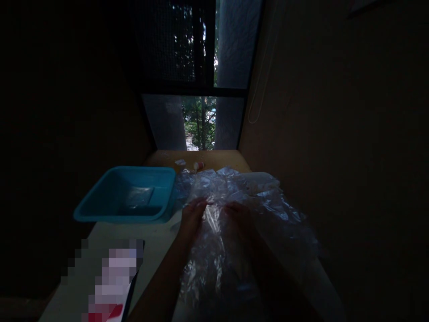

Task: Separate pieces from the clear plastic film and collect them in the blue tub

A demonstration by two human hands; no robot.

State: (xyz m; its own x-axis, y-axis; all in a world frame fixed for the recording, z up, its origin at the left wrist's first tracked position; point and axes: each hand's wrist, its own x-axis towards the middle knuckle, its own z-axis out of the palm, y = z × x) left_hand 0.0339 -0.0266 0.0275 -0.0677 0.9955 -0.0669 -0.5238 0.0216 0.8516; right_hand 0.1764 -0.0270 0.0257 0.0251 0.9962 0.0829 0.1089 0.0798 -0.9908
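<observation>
1. Seen in the head view, in dim light: spread loosely over the pale bench [157, 235], a large sheet or bag of clear, crinkled plastic film [217, 259], bunched at the middle and trailing toward the near edge and off to the right.
2. Pinching the film near its middle with the left hand [193, 214], thumb and fingers drawn together at the tips.
3. Pinching it likewise with the right hand [240, 215], just beside the left, fingers curled in; too dark to make out each fingertip.
4. Standing to the left of the film, close to its edge: a light-blue rectangular plastic basin [117, 219], with a small clear packet [139, 197] inside.
5. Lying under or among the film at the right: a pale, rounded, translucent object [263, 179], too dim to name.
6. Lying beyond the film: a small white-and-red cylinder [198, 166], on its side, and a small whitish crumpled scrap [180, 162].
7. Lying at the lower left: a flat, dark-edged item [117, 273], mostly pixelated.
8. Judged from the pose: in hand, working the film between both grips. Calling, for any further shift, for a light, even hold and slack enough not to snag or tear.
</observation>
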